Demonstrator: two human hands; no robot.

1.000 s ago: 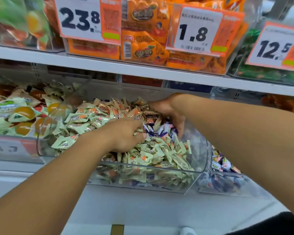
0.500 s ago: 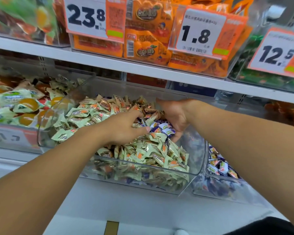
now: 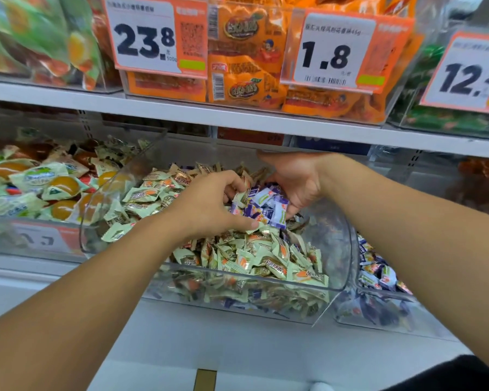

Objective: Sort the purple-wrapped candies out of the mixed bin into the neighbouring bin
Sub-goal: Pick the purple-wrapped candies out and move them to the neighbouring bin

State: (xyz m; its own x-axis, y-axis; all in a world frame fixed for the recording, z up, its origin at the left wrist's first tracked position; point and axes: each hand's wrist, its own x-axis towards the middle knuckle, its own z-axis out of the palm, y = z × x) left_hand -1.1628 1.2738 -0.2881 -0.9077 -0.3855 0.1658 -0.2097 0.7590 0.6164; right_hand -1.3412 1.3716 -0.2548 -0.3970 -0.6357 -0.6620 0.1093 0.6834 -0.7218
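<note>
The clear mixed bin [image 3: 333,289] holds a heap of pale green candies [image 3: 266,261]. A cluster of purple-wrapped candies [image 3: 266,210] lies on top near the bin's right wall. My right hand [image 3: 297,182] cups this cluster from behind, fingertips curled round its right side. My left hand [image 3: 209,204] lies on the pile just left of it, fingers curled onto candies at the cluster's edge and thumb stretched along the heap. The neighbouring bin [image 3: 347,320] on the right holds purple candies [image 3: 378,275], partly hidden by my right forearm.
A bin of larger green and orange sweets [image 3: 40,187] stands to the left. A white shelf edge [image 3: 237,119] runs close above the hands, carrying orange snack packs [image 3: 246,63] and price tags [image 3: 144,38]. More candies show through the mixed bin's front wall.
My hands have closed in on each other. The purple candies now sit bunched between them, and my left fingers have curled further into the pile.
</note>
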